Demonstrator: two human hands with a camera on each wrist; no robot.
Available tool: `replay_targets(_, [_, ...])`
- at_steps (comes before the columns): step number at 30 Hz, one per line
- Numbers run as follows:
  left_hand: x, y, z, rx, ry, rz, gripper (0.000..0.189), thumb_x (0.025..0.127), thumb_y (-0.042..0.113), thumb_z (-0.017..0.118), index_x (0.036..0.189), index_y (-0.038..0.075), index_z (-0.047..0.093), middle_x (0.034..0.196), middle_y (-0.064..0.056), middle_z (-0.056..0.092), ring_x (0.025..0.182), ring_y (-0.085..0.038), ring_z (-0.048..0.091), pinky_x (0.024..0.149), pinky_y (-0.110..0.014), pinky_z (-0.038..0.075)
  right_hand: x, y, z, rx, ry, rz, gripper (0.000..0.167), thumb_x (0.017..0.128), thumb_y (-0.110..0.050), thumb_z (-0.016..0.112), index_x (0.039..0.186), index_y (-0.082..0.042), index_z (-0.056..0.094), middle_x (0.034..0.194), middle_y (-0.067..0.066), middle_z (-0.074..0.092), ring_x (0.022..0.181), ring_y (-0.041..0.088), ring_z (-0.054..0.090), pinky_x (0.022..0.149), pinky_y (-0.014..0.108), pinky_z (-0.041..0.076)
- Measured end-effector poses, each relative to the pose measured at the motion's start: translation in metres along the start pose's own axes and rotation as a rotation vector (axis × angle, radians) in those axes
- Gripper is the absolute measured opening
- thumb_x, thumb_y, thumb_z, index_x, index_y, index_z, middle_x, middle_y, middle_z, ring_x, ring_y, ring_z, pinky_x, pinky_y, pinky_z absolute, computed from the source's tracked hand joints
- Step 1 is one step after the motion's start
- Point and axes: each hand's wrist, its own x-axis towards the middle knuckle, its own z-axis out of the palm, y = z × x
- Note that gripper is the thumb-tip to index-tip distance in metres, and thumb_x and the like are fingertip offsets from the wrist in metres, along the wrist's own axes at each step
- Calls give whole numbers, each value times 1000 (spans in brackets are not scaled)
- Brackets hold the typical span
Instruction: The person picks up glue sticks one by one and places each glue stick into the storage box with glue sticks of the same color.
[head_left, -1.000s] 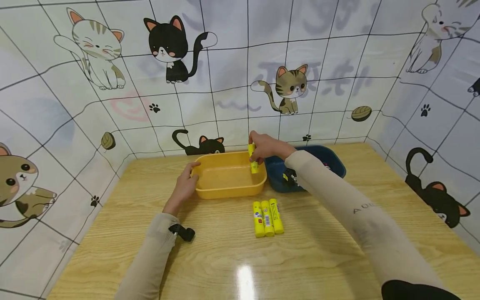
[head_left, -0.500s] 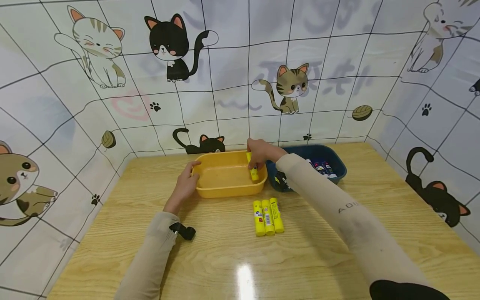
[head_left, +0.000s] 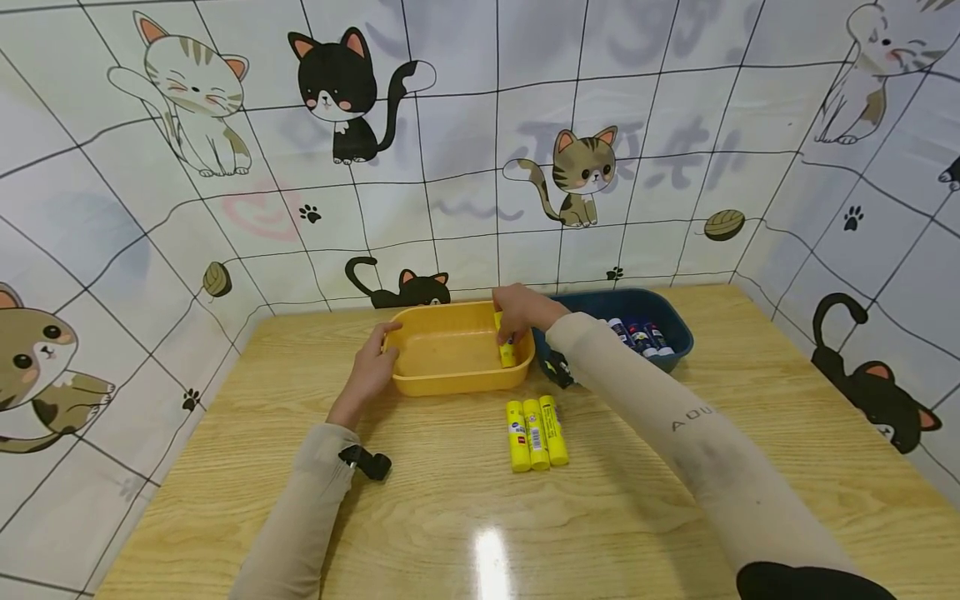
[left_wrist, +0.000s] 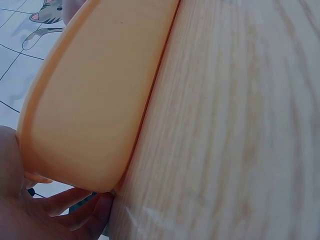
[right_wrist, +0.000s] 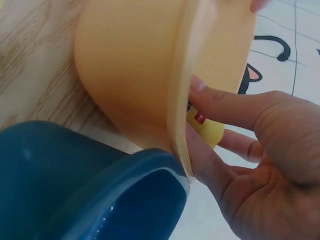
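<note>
My left hand (head_left: 369,367) grips the left end of a yellow plastic basin (head_left: 459,385), with the thumb over its rim. In the left wrist view, fingers (left_wrist: 97,212) of that hand reach under the basin's end. Inside the basin, against its right end, my right hand (head_left: 527,308) holds a yellow glue stick (head_left: 507,355). The right wrist view shows this glue stick (right_wrist: 214,132) between thumb and fingers, partly hidden by the basin wall. Three more yellow glue sticks (head_left: 536,435) lie side by side on the table in front of the basin.
A dark blue basin (head_left: 678,329) stands right beside the yellow one, under my right forearm. Several dark tubes with white ends (head_left: 639,337) lie in it. Behind the wooden table (head_left: 420,500) rises a wall covering (head_left: 457,125) printed with cats.
My right hand has lowered the glue stick into the right end of the yellow basin. More of the blue basin's contents now shows. My left hand stays on the rim.
</note>
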Motion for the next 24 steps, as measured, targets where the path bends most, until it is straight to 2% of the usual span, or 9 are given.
replay_targets(4, [0, 0, 0, 3, 0, 2, 49, 105, 13, 39, 154, 14, 42, 161, -21, 39, 143, -38, 42, 113, -55, 40, -1, -2, 3, -70, 31, 2, 52, 87, -10, 82, 132, 2, 57, 117, 16, 64, 73, 20, 74, 66, 26, 60])
replay_targets(6, [0, 0, -1, 5, 0, 3, 48, 105, 13, 38, 154, 14, 42, 163, -20, 38, 146, -38, 40, 114, -56, 38, -1, -3, 4, -102, 37, 19, 46, 87, -10, 82, 126, 1, 60, 110, 15, 65, 69, 20, 73, 63, 27, 60])
replay_targets(11, [0, -1, -1, 12, 4, 9, 48, 105, 12, 39, 154, 14, 42, 163, -19, 38, 147, -39, 39, 115, -57, 37, 3, -5, 7, -120, 10, 86, 37, 88, -8, 80, 119, -3, 60, 106, 15, 65, 64, 21, 74, 57, 27, 59])
replay_targets(17, [0, 0, -1, 7, 8, 11, 49, 105, 11, 39, 153, 13, 43, 163, -18, 39, 148, -38, 38, 116, -57, 37, 9, -11, 13, -152, -21, 144, 36, 91, -3, 74, 125, -3, 60, 110, 17, 66, 63, 23, 75, 55, 28, 59])
replay_targets(24, [1, -1, 0, 12, 7, 20, 49, 105, 11, 39, 153, 12, 42, 164, -18, 38, 150, -38, 37, 118, -58, 35, 10, -17, 15, -207, -75, 188, 33, 94, -6, 72, 125, -5, 61, 103, 15, 67, 59, 20, 72, 57, 28, 58])
